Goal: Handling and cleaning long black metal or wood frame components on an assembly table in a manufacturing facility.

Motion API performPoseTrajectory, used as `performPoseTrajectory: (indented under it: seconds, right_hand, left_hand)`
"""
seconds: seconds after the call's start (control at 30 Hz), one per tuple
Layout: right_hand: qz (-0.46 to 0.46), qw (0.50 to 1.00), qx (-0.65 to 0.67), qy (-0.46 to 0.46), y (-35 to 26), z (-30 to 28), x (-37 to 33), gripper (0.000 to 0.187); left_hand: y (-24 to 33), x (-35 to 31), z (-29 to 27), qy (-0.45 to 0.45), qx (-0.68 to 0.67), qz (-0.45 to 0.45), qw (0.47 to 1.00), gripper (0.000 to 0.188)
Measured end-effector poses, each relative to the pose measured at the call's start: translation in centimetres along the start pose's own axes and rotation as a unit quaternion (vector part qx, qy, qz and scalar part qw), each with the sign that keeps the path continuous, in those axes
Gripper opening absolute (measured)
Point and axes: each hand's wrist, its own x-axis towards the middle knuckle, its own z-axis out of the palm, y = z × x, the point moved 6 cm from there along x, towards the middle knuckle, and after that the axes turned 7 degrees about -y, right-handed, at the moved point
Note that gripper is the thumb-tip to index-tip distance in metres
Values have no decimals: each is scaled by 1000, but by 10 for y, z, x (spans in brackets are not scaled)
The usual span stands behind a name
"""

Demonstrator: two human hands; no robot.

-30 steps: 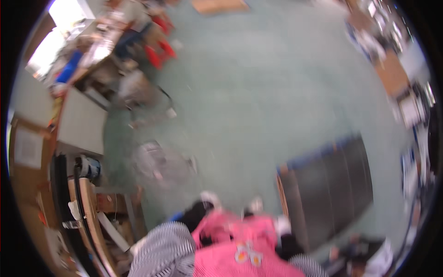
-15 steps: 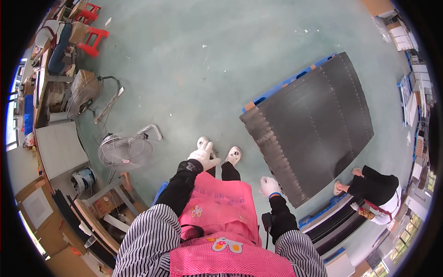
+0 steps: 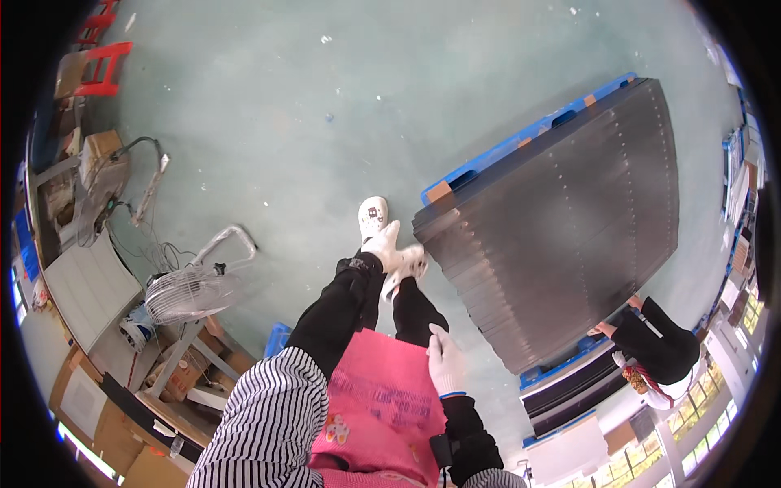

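My left hand (image 3: 387, 247), in a white glove, is held out in front of me over the shoes (image 3: 373, 215). Its fingers are apart and a little blurred, with nothing in them. Just right of the pink apron (image 3: 382, 398) hangs my right hand (image 3: 447, 363), also gloved in white, with a blue band at the wrist. Its fingers point forward, loosely stretched, and no object shows in them. To the right lies a stack of dark grey sheets (image 3: 561, 220) on a blue pallet (image 3: 529, 134); neither hand touches it.
A floor fan (image 3: 191, 293) stands at the left, with a second fan (image 3: 102, 191) and cables behind it. Red stools (image 3: 106, 69) are at the far left. Another person (image 3: 663, 350) stands beyond the stack's right side, near dark stacked material (image 3: 569, 398). Green-grey floor (image 3: 268, 122) stretches ahead.
I have stepped forward, and the stack now looks nearer. My left hand has swung forward and right; my right hand has drawn in toward the apron, its fingers less curled.
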Motion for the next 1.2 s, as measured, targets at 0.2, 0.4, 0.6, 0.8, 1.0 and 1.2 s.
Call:
performPoseTrajectory:
  seconds: [0.2, 0.4, 0.6, 0.8, 1.0, 1.2]
  right_hand:
    - [26, 996, 73, -33, 6, 34, 45, 29]
    - [-18, 997, 72, 10, 9, 34, 59, 32]
    - [-32, 995, 93, 19, 14, 26, 64, 39]
    - [95, 959, 266, 12, 24, 13, 94, 29]
    - [222, 820, 490, 195, 49, -15, 212, 35]
    - [77, 819, 513, 246, 49, -31, 274, 41]
  left_hand:
    - [7, 109, 36, -200, 8, -62, 978, 129]
    - [-19, 174, 69, -360, 3, -82, 929, 144]
    - [-36, 183, 97, -301, -105, 33, 947, 150]
    - [-28, 185, 96, -293, -102, 64, 949, 151]
    - [-29, 175, 68, -286, -71, 62, 954, 147]
    - [-4, 155, 30, -259, -77, 123, 955, 137]
